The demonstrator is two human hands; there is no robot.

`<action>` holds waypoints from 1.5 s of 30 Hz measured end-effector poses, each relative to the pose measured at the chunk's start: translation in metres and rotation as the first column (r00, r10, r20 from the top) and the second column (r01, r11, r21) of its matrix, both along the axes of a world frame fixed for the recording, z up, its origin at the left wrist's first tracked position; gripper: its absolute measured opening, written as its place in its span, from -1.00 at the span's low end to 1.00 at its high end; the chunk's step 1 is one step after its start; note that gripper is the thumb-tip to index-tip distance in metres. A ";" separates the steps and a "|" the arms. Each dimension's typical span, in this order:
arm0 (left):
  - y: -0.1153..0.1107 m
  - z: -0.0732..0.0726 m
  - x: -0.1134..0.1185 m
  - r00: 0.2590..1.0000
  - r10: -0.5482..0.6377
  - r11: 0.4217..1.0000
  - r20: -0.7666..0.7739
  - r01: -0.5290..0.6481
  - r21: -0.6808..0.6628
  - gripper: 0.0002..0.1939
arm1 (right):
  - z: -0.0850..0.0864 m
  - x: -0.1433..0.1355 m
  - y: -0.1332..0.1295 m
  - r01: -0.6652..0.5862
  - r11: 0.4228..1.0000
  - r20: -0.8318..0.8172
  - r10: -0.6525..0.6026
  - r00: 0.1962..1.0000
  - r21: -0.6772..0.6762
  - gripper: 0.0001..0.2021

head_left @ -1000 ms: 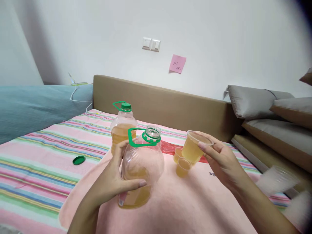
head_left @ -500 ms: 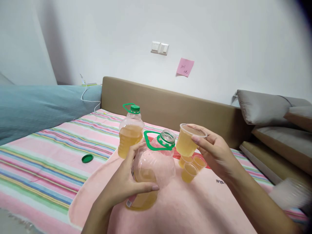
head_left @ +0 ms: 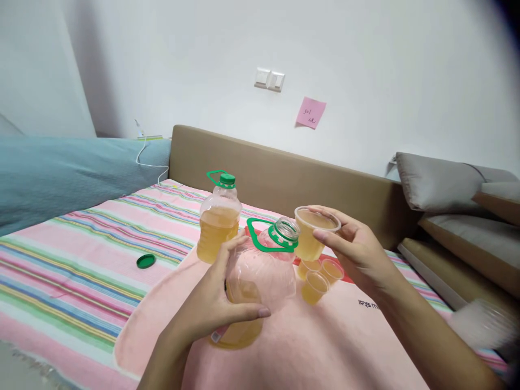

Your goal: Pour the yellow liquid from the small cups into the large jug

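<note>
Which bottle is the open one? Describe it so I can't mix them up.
On the pink towel over the striped bedspread, two bottles stand close together. The open bottle is nearer, tilted in the left hand, its neck uncapped; the capped bottle behind stands upright.

Left hand (head_left: 211,311) grips open bottle (head_left: 260,281); right hand (head_left: 357,254) holds cup (head_left: 313,235) beside its mouth.

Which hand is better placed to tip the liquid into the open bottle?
Right, probably. The right hand holds the clear plastic cup of yellow liquid beside the uncapped clear bottle's mouth; the left hand is busy gripping that bottle's body.
</note>
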State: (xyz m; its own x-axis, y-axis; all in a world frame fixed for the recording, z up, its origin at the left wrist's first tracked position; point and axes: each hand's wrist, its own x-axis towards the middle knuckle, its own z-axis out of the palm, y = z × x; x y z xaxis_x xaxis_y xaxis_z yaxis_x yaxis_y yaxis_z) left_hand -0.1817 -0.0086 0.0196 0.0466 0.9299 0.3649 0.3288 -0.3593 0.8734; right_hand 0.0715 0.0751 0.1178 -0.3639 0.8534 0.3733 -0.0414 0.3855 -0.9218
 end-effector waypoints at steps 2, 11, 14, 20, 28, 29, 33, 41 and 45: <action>-0.001 0.001 0.000 1.000 0.003 1.000 -0.007 -0.003 -0.006 0.06 | 0.000 0.000 0.000 0.000 1.000 0.005 0.000 1.000 0.005 -0.57; -0.001 0.002 0.000 1.000 0.006 1.000 -0.026 -0.005 0.018 0.05 | 0.001 0.002 0.002 -0.007 0.999 0.034 0.006 0.999 0.038 -0.56; 0.000 0.002 -0.001 0.999 0.004 1.000 -0.034 -0.003 0.029 0.07 | 0.003 0.002 0.001 -0.026 0.998 0.047 0.024 0.999 0.048 -0.58; -0.002 0.001 -0.002 0.999 0.000 1.000 -0.043 0.002 0.029 0.07 | 0.004 0.002 0.000 -0.013 0.998 0.060 0.010 0.998 0.054 -0.57; -0.002 0.003 -0.001 1.000 -0.005 1.000 -0.031 0.006 0.023 0.06 | 0.011 0.001 -0.004 0.007 0.999 0.093 -0.010 0.996 0.037 -0.52; -0.003 0.003 -0.002 0.999 -0.003 1.000 -0.036 0.004 0.023 0.07 | 0.012 0.001 -0.004 0.014 0.999 0.100 -0.018 0.995 0.038 -0.51; -0.003 0.003 -0.002 0.998 0.010 1.000 -0.054 -0.009 0.023 0.09 | 0.015 0.002 -0.003 0.034 0.998 0.131 -0.040 0.991 0.054 -0.47; -0.003 0.004 -0.003 0.999 0.010 1.000 -0.051 -0.009 0.022 0.11 | 0.027 0.002 -0.003 0.000 0.994 0.215 -0.024 0.976 0.110 -0.40; -0.004 0.003 -0.003 0.999 -0.007 1.000 -0.032 0.008 0.023 0.10 | 0.033 0.004 -0.001 -0.025 0.992 0.283 -0.011 0.959 0.124 -0.38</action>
State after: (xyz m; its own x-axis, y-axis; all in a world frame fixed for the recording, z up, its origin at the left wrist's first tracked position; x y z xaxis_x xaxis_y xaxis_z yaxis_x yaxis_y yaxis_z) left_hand -0.1846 -0.0125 0.0222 0.0652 0.9210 0.3842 0.3533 -0.3814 0.8543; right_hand 0.0754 0.0741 0.1512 -0.4755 0.8036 0.3579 0.2104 0.4990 -0.8407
